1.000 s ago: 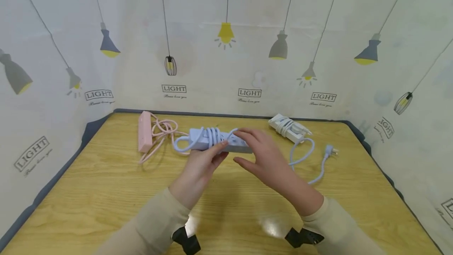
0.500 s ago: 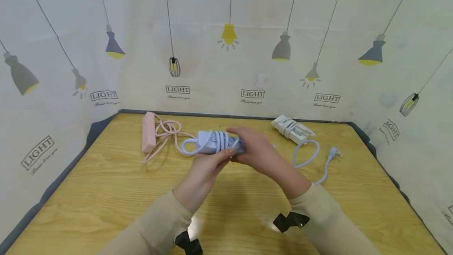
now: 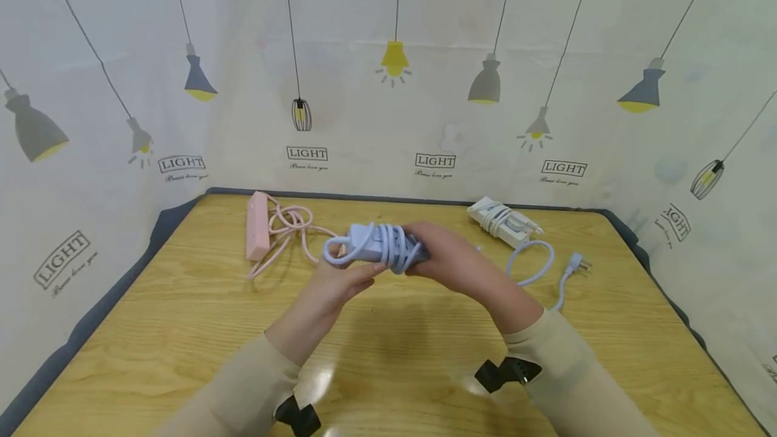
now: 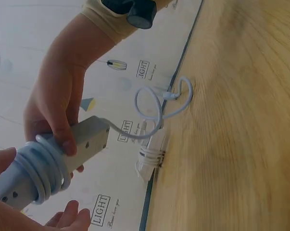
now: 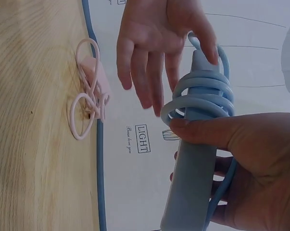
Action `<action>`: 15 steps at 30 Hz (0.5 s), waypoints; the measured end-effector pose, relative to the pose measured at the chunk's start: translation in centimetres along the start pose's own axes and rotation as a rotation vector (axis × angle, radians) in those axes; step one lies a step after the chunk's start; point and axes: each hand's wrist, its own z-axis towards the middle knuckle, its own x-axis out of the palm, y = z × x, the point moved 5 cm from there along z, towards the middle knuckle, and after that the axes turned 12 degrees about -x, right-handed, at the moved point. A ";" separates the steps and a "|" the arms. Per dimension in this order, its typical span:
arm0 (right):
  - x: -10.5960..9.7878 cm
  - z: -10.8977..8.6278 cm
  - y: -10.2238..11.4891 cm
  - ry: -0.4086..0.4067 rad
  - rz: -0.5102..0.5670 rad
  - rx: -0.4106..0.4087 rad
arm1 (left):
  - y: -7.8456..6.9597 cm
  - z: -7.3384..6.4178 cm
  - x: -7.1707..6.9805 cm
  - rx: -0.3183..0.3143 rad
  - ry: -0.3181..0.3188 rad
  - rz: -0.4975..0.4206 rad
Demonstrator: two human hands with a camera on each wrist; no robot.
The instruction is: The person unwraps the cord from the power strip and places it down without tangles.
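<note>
A light blue power strip has its cord wound round it in several loops. My right hand grips its right-hand part, with the thumb across the front and the fingers behind. Under the left end is my left hand, its fingers spread and extended, the thumb tip near the coils. In the right wrist view those left fingers hang free beside the strip. The cord's loose length runs to the right and ends in a plug.
A pink power strip with a tangled pink cord lies at the back left. At the back right is a white power strip with its cord wrapped round it. Lamp-printed cloth encloses the wooden table.
My right hand closes round the strip's right part, and more cord loops now wrap it. My left hand loosens from its grip, its fingers spreading as it shifts lower left.
</note>
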 end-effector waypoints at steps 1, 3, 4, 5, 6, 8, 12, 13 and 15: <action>0.0 0.0 0.0 0.000 0.002 -0.003 | -0.2 -0.2 -0.4 0.006 -0.011 -0.004; 0.0 0.0 -0.1 -0.003 0.000 -0.014 | -0.5 -0.6 -1.3 0.015 -0.033 0.011; 0.0 0.0 -0.1 -0.003 -0.001 -0.020 | -0.8 -0.9 -1.6 0.024 -0.043 0.027; 0.1 0.0 -0.1 -0.002 -0.003 -0.020 | -1.2 -1.1 -2.0 0.040 -0.049 0.050; 0.1 0.0 -0.1 -0.002 -0.008 -0.025 | -1.6 -1.4 -2.2 0.055 -0.056 0.083; 0.2 0.0 -0.1 0.003 -0.023 -0.031 | -2.4 -1.9 -2.6 0.100 -0.073 0.175; 0.5 0.1 -0.1 0.035 -0.061 -0.012 | -3.6 -2.5 -2.8 0.187 -0.085 0.391; 0.7 0.1 -0.2 0.045 -0.069 -0.007 | -3.8 -2.5 -2.7 0.205 -0.090 0.450; 0.9 0.1 -0.1 0.060 -0.090 0.005 | -4.0 -2.5 -2.6 0.226 -0.095 0.565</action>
